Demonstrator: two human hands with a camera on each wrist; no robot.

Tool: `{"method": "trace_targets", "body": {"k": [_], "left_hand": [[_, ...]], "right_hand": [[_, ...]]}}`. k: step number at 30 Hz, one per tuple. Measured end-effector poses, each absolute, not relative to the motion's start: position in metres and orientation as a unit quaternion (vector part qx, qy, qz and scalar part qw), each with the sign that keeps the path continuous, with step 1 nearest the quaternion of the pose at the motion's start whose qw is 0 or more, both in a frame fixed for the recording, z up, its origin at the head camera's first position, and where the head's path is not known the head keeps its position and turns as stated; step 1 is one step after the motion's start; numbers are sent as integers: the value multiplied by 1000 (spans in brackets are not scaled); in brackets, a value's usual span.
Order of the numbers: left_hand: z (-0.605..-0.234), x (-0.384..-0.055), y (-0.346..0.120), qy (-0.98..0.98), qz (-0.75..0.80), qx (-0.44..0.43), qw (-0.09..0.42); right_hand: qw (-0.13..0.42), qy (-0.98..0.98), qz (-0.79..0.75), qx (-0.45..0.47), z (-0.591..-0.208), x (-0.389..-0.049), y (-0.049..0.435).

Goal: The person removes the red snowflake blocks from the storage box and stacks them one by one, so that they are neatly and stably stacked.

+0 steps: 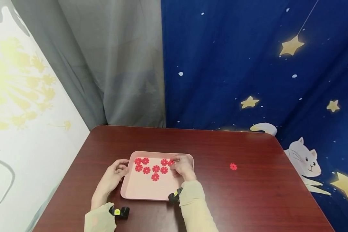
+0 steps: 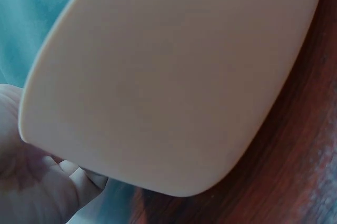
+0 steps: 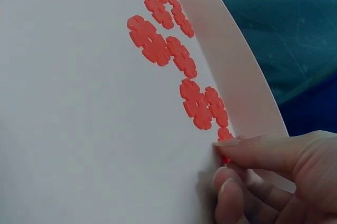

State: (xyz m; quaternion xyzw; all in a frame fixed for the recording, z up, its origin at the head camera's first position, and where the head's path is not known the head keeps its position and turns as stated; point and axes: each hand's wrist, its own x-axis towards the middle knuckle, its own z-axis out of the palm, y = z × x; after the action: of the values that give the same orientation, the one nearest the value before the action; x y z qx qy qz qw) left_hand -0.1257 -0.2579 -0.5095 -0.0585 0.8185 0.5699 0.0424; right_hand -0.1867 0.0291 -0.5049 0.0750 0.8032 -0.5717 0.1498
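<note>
A shallow pink tray (image 1: 150, 190) lies on the table, with several red notched flower-shaped discs (image 1: 155, 169) flat in its back half. My left hand (image 1: 113, 177) is at the tray's left rim with bent fingers and holds it; in the left wrist view the tray's wall (image 2: 168, 87) hides part of the fingers. Over the tray's right side, my right hand (image 1: 182, 166) pinches a red disc between thumb and fingers, mostly covered by them. Just beyond those fingertips (image 3: 231, 144), in the right wrist view, another red disc (image 3: 225, 133) is partly hidden.
A single red disc (image 1: 233, 166) lies on the dark red-brown table (image 1: 249, 199) to the right of the tray. Grey and blue curtains (image 1: 220, 64) hang behind the table's back edge. A white patterned surface (image 1: 32, 112) is on the left.
</note>
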Motion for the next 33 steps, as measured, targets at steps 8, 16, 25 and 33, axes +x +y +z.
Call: {"method": "trace_targets", "body": {"k": [8,16,25,33], "left_hand": [[-507,-122,-256,817,573,-52,43],[-512,-126,-257,831,553,-54,35],[-510,-127,-257,833,549,-53,39],[-509,-126,-258,821,566,-57,50]], "right_hand": [[163,813,-557,51,-506,-185,30],[149,879,-453,2,-501,-190,29],[184,865,-466,-39,-493,-194,32],[166,848,-499,-70,-477,-200,39]]}}
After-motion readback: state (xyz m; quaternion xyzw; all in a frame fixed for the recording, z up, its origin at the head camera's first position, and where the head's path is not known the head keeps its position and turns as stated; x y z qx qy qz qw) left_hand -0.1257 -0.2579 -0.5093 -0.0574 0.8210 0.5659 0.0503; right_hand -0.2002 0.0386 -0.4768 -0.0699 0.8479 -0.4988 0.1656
